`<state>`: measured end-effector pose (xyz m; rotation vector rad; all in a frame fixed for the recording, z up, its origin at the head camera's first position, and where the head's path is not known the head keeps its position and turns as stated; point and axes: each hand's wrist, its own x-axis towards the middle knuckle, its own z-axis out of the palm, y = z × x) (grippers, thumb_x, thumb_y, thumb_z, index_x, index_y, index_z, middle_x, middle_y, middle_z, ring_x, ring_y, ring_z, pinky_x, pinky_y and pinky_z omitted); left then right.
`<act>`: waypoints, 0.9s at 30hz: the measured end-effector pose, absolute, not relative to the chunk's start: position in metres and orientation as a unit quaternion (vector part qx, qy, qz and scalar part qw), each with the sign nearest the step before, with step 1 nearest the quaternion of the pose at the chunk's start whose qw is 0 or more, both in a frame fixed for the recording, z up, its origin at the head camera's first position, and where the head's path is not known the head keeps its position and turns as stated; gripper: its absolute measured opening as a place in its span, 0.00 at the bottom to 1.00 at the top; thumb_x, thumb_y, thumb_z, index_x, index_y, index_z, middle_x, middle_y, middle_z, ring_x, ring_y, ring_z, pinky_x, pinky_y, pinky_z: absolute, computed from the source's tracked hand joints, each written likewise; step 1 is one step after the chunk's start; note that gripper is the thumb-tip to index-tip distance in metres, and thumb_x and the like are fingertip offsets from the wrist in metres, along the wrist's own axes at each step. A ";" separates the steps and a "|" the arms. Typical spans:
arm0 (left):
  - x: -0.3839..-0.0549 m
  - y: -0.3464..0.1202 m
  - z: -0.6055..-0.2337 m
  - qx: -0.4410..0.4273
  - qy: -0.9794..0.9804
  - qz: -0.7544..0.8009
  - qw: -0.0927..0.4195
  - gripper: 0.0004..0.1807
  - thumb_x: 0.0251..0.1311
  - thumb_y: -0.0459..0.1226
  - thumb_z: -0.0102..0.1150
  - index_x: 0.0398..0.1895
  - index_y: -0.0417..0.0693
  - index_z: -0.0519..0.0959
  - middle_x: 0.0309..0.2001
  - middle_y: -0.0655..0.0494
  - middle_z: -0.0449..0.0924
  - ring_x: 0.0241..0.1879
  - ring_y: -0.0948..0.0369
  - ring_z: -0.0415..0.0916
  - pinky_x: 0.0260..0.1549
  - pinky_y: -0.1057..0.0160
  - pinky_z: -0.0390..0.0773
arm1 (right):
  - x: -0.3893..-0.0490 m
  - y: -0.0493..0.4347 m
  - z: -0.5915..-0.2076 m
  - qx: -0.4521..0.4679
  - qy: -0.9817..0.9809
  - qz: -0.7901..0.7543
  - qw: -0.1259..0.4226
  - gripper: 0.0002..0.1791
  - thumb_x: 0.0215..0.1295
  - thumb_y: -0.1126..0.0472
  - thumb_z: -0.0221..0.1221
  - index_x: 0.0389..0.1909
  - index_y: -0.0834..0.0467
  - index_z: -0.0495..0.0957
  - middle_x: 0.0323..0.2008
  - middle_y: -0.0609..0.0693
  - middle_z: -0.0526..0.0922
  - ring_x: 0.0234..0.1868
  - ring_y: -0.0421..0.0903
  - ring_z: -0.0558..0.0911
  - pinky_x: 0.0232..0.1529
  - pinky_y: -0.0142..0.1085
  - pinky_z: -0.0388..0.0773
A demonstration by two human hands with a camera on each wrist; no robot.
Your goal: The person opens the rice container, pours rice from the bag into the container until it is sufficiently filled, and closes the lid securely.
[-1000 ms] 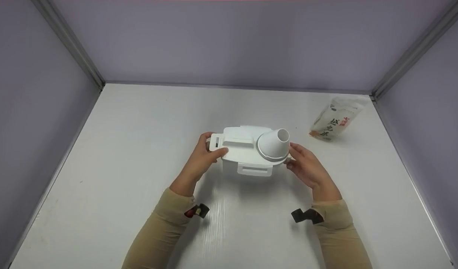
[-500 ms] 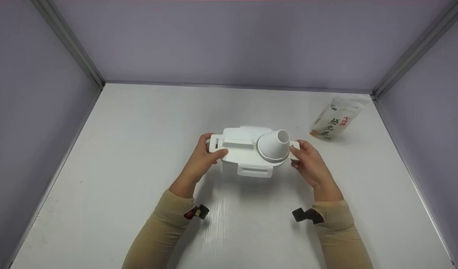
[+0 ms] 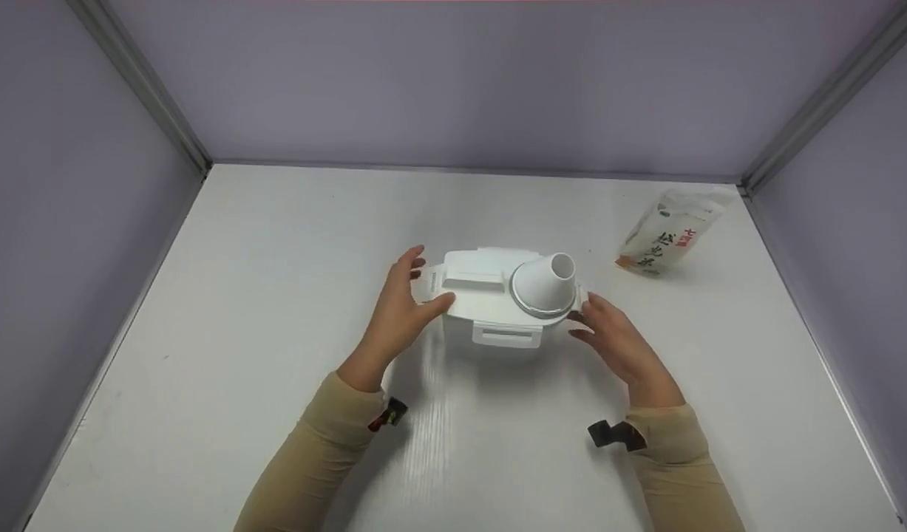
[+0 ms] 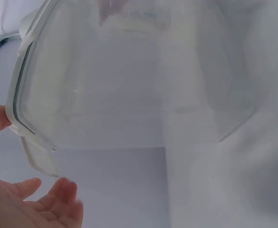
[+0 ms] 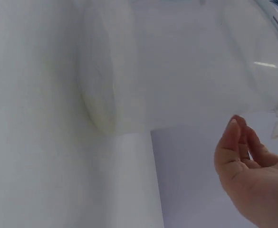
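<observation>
A clear plastic storage container [image 4: 115, 95] stands upright on the table, topped by a white lid [image 3: 471, 301] with a raised bar and a cone-shaped spout [image 3: 540, 290]. My left hand [image 3: 395, 314] rests its thumb on the lid's left corner, its other fingers spread beyond the left latch [image 3: 435, 278]. That latch slants outward and down from the lid in the left wrist view. My right hand [image 3: 622, 343] has loosely bent fingers beside the right latch [image 3: 582, 298], pinching nothing; the right wrist view shows them just below the container wall. The front latch [image 3: 506, 337] sticks out.
A bag of rice [image 3: 667, 235] with black and red characters stands at the back right of the white table [image 3: 276, 244]. Grey-violet panels [image 3: 468, 89] close off the back and both sides. A dark camera mount [image 3: 617, 434] sits on each sleeve cuff.
The right latch swung up beside my right thumb, then tilted down again as that hand let go. The left latch has tilted from flat to slanting, and my left fingers have spread off it.
</observation>
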<state>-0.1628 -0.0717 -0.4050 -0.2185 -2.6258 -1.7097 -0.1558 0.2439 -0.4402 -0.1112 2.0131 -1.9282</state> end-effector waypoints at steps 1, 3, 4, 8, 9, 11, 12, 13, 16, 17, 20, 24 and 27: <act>-0.162 -0.070 -0.402 -0.086 -0.850 -0.520 0.019 0.42 0.54 0.39 0.66 0.69 0.43 0.55 0.63 0.43 0.61 0.62 0.50 0.59 0.58 0.51 0.64 | -0.154 0.245 -0.441 -0.050 0.723 -0.664 0.184 0.33 0.72 0.51 0.46 0.69 0.66 0.50 0.67 0.60 0.58 0.67 0.55 0.59 0.64 0.50 0.58; -0.160 -0.066 -0.397 -0.123 -0.876 -0.463 0.061 0.40 0.53 0.38 0.66 0.68 0.42 0.58 0.63 0.43 0.61 0.63 0.49 0.58 0.60 0.51 0.61 | -0.152 0.246 -0.443 -0.065 0.758 -0.617 0.202 0.37 0.70 0.52 0.50 0.71 0.66 0.46 0.69 0.61 0.54 0.69 0.56 0.55 0.65 0.50 0.56; -0.159 -0.064 -0.395 -0.143 -0.885 -0.435 0.083 0.38 0.53 0.37 0.66 0.66 0.42 0.60 0.63 0.43 0.62 0.63 0.49 0.59 0.60 0.51 0.61 | -0.151 0.245 -0.444 -0.074 0.774 -0.593 0.210 0.39 0.69 0.52 0.51 0.71 0.66 0.45 0.69 0.62 0.53 0.69 0.57 0.54 0.65 0.50 0.55; -0.158 -0.052 -0.386 -0.211 -0.906 -0.334 0.152 0.32 0.52 0.40 0.66 0.60 0.41 0.68 0.58 0.44 0.68 0.58 0.49 0.65 0.58 0.48 0.63 | -0.150 0.238 -0.447 -0.105 0.822 -0.517 0.217 0.44 0.64 0.53 0.57 0.70 0.68 0.43 0.70 0.65 0.50 0.70 0.58 0.50 0.65 0.51 0.53; -0.158 -0.049 -0.384 -0.222 -0.908 -0.317 0.159 0.31 0.53 0.41 0.66 0.59 0.41 0.69 0.58 0.44 0.69 0.58 0.49 0.66 0.57 0.47 0.63 | -0.151 0.235 -0.447 -0.109 0.827 -0.509 0.214 0.46 0.63 0.53 0.59 0.70 0.69 0.43 0.70 0.65 0.49 0.70 0.59 0.49 0.65 0.51 0.54; -0.160 -0.042 -0.382 -0.236 -0.915 -0.286 0.162 0.29 0.54 0.42 0.65 0.59 0.41 0.71 0.58 0.46 0.70 0.58 0.51 0.67 0.58 0.46 0.62 | -0.152 0.230 -0.448 -0.108 0.833 -0.501 0.206 0.48 0.61 0.54 0.61 0.70 0.69 0.42 0.70 0.67 0.47 0.70 0.60 0.49 0.65 0.50 0.54; -0.160 -0.040 -0.381 -0.239 -0.917 -0.275 0.161 0.28 0.55 0.42 0.64 0.58 0.42 0.71 0.58 0.47 0.71 0.58 0.52 0.67 0.58 0.45 0.62 | -0.153 0.227 -0.449 -0.104 0.836 -0.500 0.202 0.50 0.59 0.53 0.62 0.70 0.69 0.42 0.70 0.66 0.47 0.70 0.59 0.49 0.65 0.50 0.54; -0.161 -0.038 -0.381 -0.240 -0.920 -0.265 0.159 0.27 0.55 0.42 0.63 0.58 0.42 0.72 0.58 0.47 0.71 0.58 0.52 0.67 0.58 0.45 0.62 | -0.154 0.225 -0.449 -0.102 0.837 -0.499 0.199 0.51 0.58 0.52 0.63 0.70 0.69 0.42 0.70 0.67 0.47 0.70 0.60 0.49 0.65 0.49 0.54; -0.164 -0.033 -0.381 -0.238 -0.928 -0.243 0.151 0.26 0.57 0.43 0.62 0.58 0.43 0.73 0.58 0.48 0.72 0.58 0.51 0.68 0.57 0.47 0.64 | -0.157 0.218 -0.450 -0.095 0.839 -0.502 0.187 0.53 0.55 0.50 0.65 0.70 0.67 0.43 0.70 0.66 0.48 0.69 0.60 0.51 0.65 0.48 0.54; -0.165 -0.032 -0.381 -0.237 -0.930 -0.238 0.148 0.26 0.57 0.43 0.61 0.57 0.43 0.74 0.58 0.48 0.72 0.58 0.50 0.68 0.56 0.48 0.65 | -0.158 0.217 -0.450 -0.092 0.841 -0.500 0.182 0.54 0.54 0.48 0.66 0.70 0.67 0.44 0.69 0.66 0.49 0.69 0.60 0.52 0.65 0.48 0.54; -0.167 -0.029 -0.382 -0.236 -0.936 -0.220 0.144 0.25 0.57 0.45 0.61 0.57 0.46 0.74 0.58 0.48 0.73 0.56 0.50 0.69 0.55 0.49 0.67 | -0.162 0.213 -0.450 -0.079 0.846 -0.501 0.166 0.53 0.52 0.47 0.67 0.70 0.67 0.49 0.69 0.65 0.53 0.69 0.59 0.54 0.66 0.47 0.53; -0.169 -0.027 -0.383 -0.239 -0.941 -0.195 0.141 0.25 0.57 0.47 0.61 0.58 0.49 0.75 0.54 0.50 0.75 0.54 0.50 0.70 0.51 0.50 0.69 | -0.167 0.210 -0.452 -0.053 0.846 -0.507 0.156 0.51 0.51 0.47 0.67 0.69 0.65 0.52 0.68 0.62 0.56 0.69 0.58 0.54 0.66 0.48 0.52; -0.170 -0.026 -0.383 -0.241 -0.942 -0.183 0.146 0.26 0.57 0.48 0.61 0.58 0.50 0.74 0.51 0.51 0.77 0.51 0.50 0.71 0.49 0.50 0.71 | -0.169 0.207 -0.455 -0.037 0.838 -0.522 0.153 0.51 0.51 0.47 0.68 0.69 0.63 0.53 0.69 0.60 0.55 0.70 0.56 0.53 0.67 0.47 0.52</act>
